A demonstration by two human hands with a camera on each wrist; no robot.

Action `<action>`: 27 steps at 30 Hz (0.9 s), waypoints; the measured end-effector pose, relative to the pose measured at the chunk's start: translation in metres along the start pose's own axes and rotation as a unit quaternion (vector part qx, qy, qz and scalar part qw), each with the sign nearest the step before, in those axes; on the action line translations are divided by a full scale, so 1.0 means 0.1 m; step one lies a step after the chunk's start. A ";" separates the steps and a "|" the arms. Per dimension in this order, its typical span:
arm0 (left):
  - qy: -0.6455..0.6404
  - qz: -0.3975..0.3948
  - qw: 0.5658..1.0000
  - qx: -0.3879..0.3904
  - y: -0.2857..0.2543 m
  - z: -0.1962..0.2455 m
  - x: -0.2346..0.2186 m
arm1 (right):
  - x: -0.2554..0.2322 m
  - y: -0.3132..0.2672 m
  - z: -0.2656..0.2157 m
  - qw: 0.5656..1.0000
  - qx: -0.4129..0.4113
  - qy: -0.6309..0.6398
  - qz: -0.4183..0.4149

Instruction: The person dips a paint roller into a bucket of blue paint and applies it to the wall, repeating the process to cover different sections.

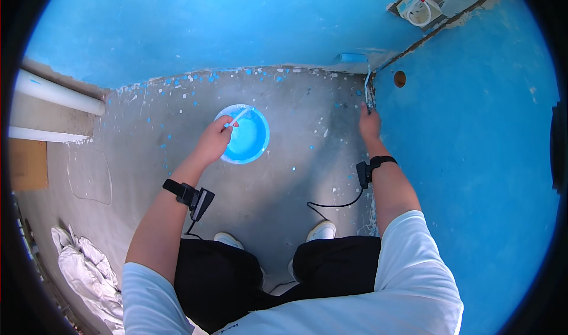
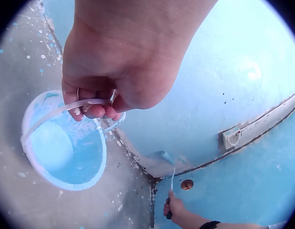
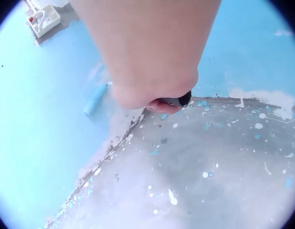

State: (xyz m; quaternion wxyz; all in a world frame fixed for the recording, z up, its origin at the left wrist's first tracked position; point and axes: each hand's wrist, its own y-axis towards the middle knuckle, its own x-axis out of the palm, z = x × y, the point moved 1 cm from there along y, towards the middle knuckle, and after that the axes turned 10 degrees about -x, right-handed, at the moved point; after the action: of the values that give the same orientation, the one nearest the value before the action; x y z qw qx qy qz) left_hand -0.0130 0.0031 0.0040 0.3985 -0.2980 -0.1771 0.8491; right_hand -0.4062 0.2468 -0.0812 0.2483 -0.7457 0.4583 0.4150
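Observation:
A bucket with blue paint inside hangs from its white handle, round which the fingers of the left hand are curled. At the right, the right hand grips the dark handle of a paint roller. The blue roller head lies against the bottom of the far wall, close to the corner; in the right wrist view the roller head shows left of the right hand, which hides most of the handle.
Blue walls meet at a corner on the right, with a socket box and a round hole. White pipes and a cardboard piece stand left. A crumpled cloth lies on the paint-spotted floor.

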 end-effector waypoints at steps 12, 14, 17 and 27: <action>0.012 -0.002 1.000 -0.004 -0.02 0.01 -0.01 | 0.31 0.21 -0.07 0.968 0.141 0.064 -0.197; 0.002 -0.002 1.000 -0.006 0.00 -0.01 0.00 | 0.37 0.21 0.14 0.977 0.117 0.072 -0.160; -0.003 -0.008 1.000 -0.002 0.01 -0.03 -0.01 | 0.31 0.21 0.43 0.999 0.001 0.036 -0.037; 0.009 0.000 1.000 0.005 -0.01 0.01 0.01 | 0.22 0.14 0.24 0.998 -0.023 -0.024 -0.051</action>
State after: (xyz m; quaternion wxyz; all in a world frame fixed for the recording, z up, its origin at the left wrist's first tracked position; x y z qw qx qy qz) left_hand -0.0140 0.0044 0.0046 0.4017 -0.3038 -0.1692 0.8472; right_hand -0.4231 0.2482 -0.1122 0.2633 -0.7635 0.4036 0.4300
